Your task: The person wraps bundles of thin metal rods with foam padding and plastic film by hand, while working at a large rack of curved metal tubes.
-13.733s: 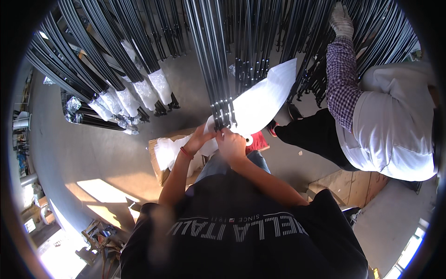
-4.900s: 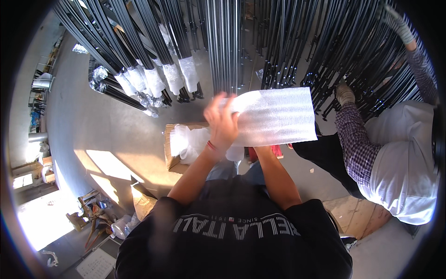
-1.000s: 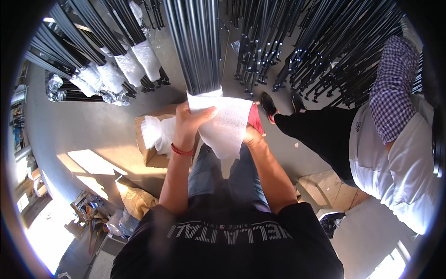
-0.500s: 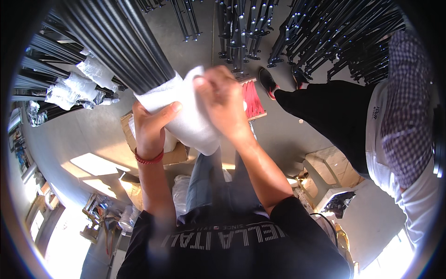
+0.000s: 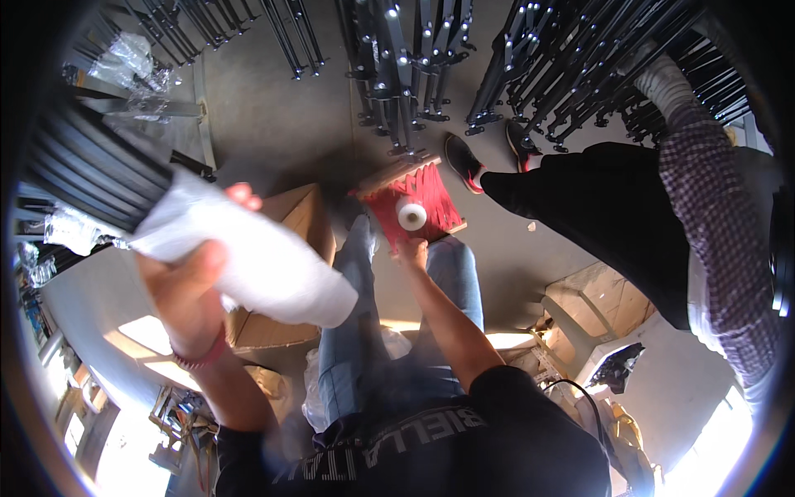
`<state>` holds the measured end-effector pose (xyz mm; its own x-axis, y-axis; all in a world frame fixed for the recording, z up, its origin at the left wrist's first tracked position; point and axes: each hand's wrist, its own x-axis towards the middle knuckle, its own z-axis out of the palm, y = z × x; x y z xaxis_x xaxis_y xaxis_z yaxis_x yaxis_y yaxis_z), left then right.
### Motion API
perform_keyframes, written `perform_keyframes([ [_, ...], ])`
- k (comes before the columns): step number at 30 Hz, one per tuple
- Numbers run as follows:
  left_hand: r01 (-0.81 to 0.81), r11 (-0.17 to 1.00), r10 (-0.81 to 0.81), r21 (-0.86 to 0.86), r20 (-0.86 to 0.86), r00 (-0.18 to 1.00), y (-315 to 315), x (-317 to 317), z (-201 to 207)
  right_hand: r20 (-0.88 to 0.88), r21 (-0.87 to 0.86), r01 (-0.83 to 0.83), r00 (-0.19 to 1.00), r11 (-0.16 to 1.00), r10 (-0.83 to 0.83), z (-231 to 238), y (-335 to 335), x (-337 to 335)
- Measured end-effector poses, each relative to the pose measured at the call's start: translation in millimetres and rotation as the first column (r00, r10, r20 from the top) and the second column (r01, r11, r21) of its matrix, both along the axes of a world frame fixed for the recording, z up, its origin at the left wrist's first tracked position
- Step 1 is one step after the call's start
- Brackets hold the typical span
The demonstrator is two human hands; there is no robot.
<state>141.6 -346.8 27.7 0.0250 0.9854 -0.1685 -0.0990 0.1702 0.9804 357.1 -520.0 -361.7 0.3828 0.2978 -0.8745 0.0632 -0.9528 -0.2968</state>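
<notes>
At left, my left hand [image 5: 186,286] is wrapped round a bundle of black tubes [image 5: 99,166], gripping it through the white foam sheet [image 5: 257,257] that covers its near end. The wrapped end tilts down toward my lap. Fingertips of this hand show past the foam's far side. Between my knees stands a low wooden frame [image 5: 402,176] with red strips [image 5: 435,195] across it. My right hand [image 5: 411,253] is closed on the red strips at its near edge. On the strips sits a white roll [image 5: 411,214], just beyond the right hand.
An open cardboard box [image 5: 281,311] stands beside my left leg. Rows of black metal forks [image 5: 406,66] fill the far side. At right, another person [image 5: 596,215] bends toward them. Plastic-wrapped tube ends [image 5: 124,62] lie far left.
My right hand has left the white foam and moved down to the red strips. My left hand has swung the wrapped bundle left and lower, bringing the white roll into full view.
</notes>
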Motion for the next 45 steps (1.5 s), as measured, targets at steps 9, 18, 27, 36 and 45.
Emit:
perform_keyframes([
  [9, -0.405, 0.909, 0.4, 0.096, 0.074, 0.914, -23, -22, -12, 0.443, -0.112, 0.104, 0.896, 0.988, -0.044, -74, 54, -5],
  [18, -0.347, 0.806, 0.411, 0.48, -0.032, 0.911, -28, -4, -26, 0.323, 0.255, -0.241, 0.934, 0.936, 0.152, -17, 48, 45],
  [27, 0.139, 0.979, -0.088, 0.146, -0.313, 0.946, -30, -24, 18, -0.315, 0.917, 0.011, 0.635, 0.399, 0.705, 402, 118, 66],
  [36, 0.319, 0.936, -0.339, 0.15, 0.136, 0.931, -32, 2, 24, -0.64, 0.765, 0.316, 0.47, 0.561, 0.608, 469, 161, -7],
  [45, 0.292, 0.95, -0.308, 0.114, 0.159, 0.938, -42, 2, 41, -0.407, 0.87, 0.049, 0.632, 0.49, 0.659, 492, 158, -7],
])
